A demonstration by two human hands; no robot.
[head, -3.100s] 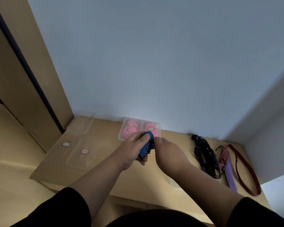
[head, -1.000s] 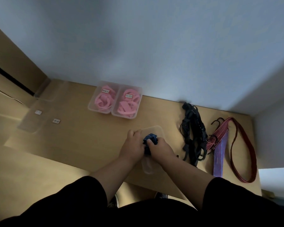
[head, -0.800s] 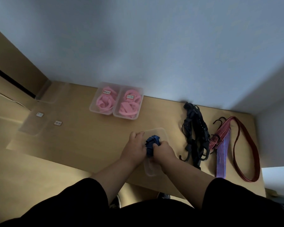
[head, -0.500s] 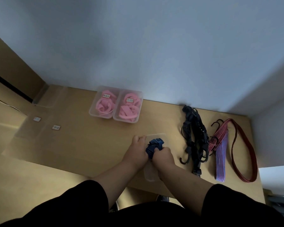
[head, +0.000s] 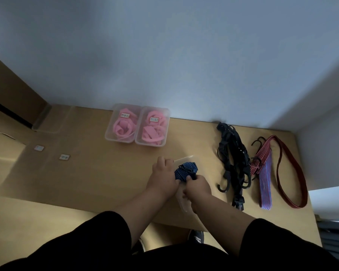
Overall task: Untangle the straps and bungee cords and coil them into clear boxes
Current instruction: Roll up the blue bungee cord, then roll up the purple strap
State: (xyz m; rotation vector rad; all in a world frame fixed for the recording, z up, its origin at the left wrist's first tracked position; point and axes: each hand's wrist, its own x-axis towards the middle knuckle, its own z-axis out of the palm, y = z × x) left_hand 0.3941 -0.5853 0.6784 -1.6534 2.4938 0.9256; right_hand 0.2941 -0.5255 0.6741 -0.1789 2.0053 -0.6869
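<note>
The blue cord (head: pixel 186 171), coiled into a tight striped bundle, is being pressed down into the clear box (head: pixel 184 200) at the table's (head: pixel 106 178) front edge. A dark hook can be made out across the top of the bundle. The box's long axis runs from the front edge away toward the wall, and the bundle is sitting in its far half; the near half shows bare between the wrists.

The left hand (head: pixel 163 178) is laid against the bundle's left side, fingers curled round it. The right hand (head: pixel 197 185) is set at the bundle's near right corner, fingertips pinching into it. Both hands are touching the cord, so neither is really nearer; the left is reaching a touch farther along the box.

The move ahead is judged to turn on that axis: the bundle has to be seated down and kept from springing back, and a hooked cord wound this tight could be expected to push up once let go.

Right of the box, a black tangle (head: pixel 234 165) is lying stretched out near-to-far, hooks showing at its near end. Farther right of the box, a red and purple strap bunch (head: pixel 263 173) and a long red loop (head: pixel 291 173) are waiting, not yet coiled. Beyond the box, toward the wall, two pink-filled boxes (head: pixel 137 126) are standing side by side, touching. Far left of the box, flat clear lids (head: pixel 47 153) with small labels are lying.
</note>
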